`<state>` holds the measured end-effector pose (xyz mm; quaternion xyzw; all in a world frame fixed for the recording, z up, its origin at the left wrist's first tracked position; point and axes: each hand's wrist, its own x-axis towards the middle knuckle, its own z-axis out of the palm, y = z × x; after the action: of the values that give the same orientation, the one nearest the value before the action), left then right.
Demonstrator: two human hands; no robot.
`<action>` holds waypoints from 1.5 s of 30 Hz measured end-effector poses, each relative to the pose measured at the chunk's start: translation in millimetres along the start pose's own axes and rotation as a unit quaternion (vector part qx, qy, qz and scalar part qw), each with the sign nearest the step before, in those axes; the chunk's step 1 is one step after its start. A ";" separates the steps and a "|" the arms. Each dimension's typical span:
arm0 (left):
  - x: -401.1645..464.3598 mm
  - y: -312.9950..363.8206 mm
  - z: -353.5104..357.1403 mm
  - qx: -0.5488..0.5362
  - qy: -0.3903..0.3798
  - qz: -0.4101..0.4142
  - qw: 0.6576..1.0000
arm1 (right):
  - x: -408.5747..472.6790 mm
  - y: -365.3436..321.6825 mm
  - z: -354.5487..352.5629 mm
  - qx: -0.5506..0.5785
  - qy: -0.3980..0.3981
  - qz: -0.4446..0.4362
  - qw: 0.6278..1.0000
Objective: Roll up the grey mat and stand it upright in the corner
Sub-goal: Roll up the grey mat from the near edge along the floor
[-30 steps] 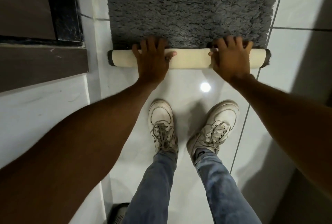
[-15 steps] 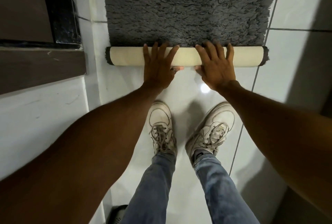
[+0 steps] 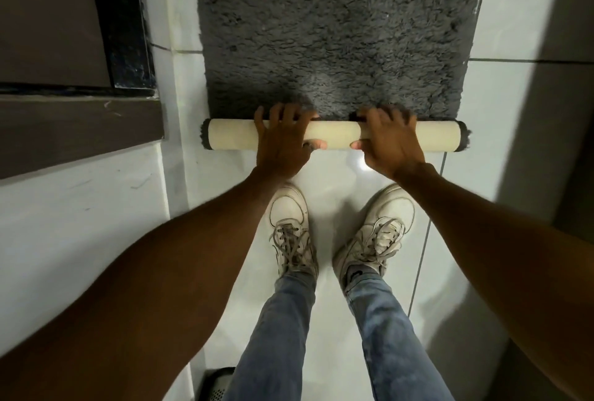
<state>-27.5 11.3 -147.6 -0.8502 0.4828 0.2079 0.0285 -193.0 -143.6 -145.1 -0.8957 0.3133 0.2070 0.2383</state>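
Observation:
The shaggy grey mat (image 3: 337, 24) lies flat on the white tiled floor and runs away from me. Its near end is rolled into a tight tube (image 3: 430, 139) with the cream backing outward and grey pile showing at both ends. My left hand (image 3: 283, 143) curls over the roll left of its middle, fingers on the far side and thumb under the near side. My right hand (image 3: 389, 142) grips the roll the same way just right of the middle. Both thumbs point toward each other.
My two white sneakers (image 3: 291, 227) stand on the glossy tile just behind the roll. A brown step or ledge (image 3: 80, 130) and a dark frame (image 3: 128, 24) border the mat on the left. A dark slotted object (image 3: 215, 384) sits at the bottom edge.
The hands went from flat with spread fingers on the roll to curled around it, and they sit closer together near the middle. The roll has advanced a little along the mat.

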 end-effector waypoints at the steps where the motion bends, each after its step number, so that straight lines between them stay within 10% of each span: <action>1: -0.7 3.3 0.4 0.010 0.038 -0.003 0.999 | -2.3 -0.7 0.2 -0.029 0.050 -0.014 0.998; 5: -6.0 21.9 11.6 -0.019 0.122 -0.034 0.992 | -17.9 -9.9 16.3 -0.064 0.154 -0.064 0.984; 14: 9.5 10.7 22.2 0.016 -0.022 0.032 0.999 | 1.6 3.7 17.9 -0.095 -0.002 -0.063 0.993; 23: 37.1 8.5 -3.3 0.029 -0.048 0.038 0.998 | 20.3 -9.3 -2.4 -0.072 0.029 -0.009 0.997; 32: 29.1 15.0 -29.3 0.026 -0.261 0.086 0.961 | 4.8 -4.4 -22.3 -0.001 -0.197 0.036 0.980; 35: 32.8 11.1 -36.3 0.031 -0.211 0.091 0.973 | 30.1 -2.1 -43.4 0.009 -0.271 0.007 0.963; 40: 10.8 6.1 -26.7 0.043 0.053 0.056 0.996 | 34.3 -2.9 -56.8 0.064 -0.043 0.063 0.995; 45: 10.5 14.2 -10.9 -0.022 0.052 0.017 0.998 | -6.3 -8.3 -27.3 0.003 0.082 -0.029 0.996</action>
<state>-31.1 -7.5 -139.5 -0.8520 0.4933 0.1746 -0.0190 -186.0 -150.2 -117.5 -0.9175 0.3065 0.1249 0.2204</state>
